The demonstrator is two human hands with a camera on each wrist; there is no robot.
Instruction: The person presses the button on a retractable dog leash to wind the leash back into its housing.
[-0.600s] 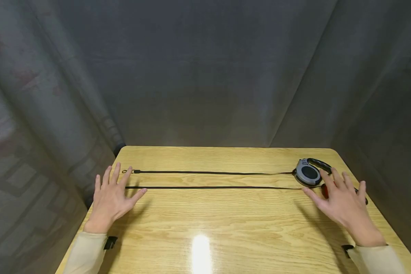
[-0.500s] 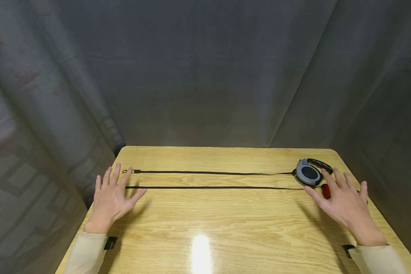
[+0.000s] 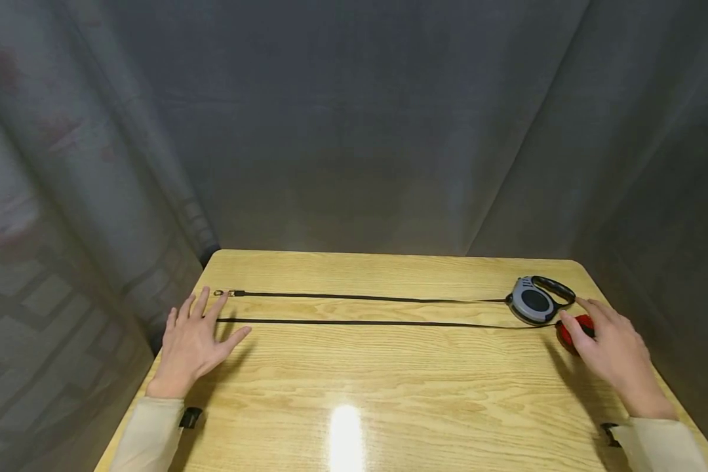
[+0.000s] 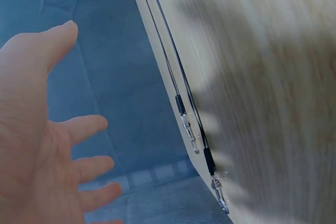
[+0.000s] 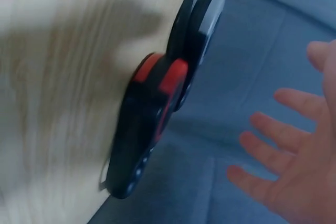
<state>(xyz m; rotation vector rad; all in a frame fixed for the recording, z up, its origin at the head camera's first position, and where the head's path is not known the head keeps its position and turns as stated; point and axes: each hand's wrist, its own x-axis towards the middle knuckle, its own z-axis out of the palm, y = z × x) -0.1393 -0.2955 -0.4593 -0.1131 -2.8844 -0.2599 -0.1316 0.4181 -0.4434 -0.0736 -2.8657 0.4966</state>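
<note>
The left hand (image 3: pixel 191 347) is held spread near two metal clips (image 4: pixel 218 190) on thin black straps (image 3: pixel 342 322); the right hand (image 3: pixel 616 351) is held loosely spread above a red-and-black plastic leash reel (image 5: pixel 144 114).

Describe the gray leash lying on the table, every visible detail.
The gray leash has a rounded gray-and-black casing, plastic by its look, with a black disc on its upper face and a black loop handle. A narrow black strap runs nearly straight leftward to a metal clip. The casing lies on its side at the right of the table, beside the red leash; whether they touch is unclear. The right hand is nearby, not holding it.
</note>
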